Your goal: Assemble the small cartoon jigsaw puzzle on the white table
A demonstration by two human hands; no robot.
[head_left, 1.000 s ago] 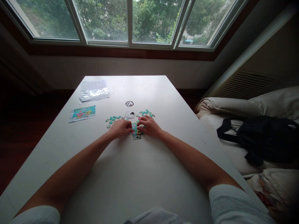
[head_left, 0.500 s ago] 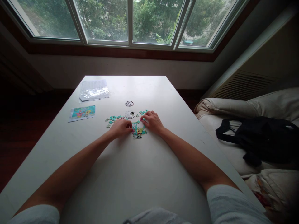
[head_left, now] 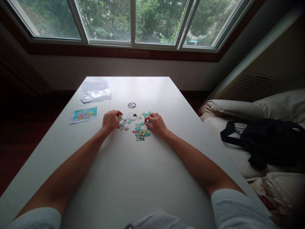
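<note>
Smooth white table (head_left: 133,178), glossy toward the window (head_left: 156,24). Between the hands, nearer the right, lies the puzzle (head_left: 142,133): flat, jagged-edged, teal and yellow. The left hand (head_left: 120,115) curls by knobbly loose pieces (head_left: 122,127); the right hand (head_left: 146,123) bends over the puzzle's upper right. Whether either pinches anything, I cannot tell. Crinkled clear bag (head_left: 96,94) farther left, contents unclear.
</note>
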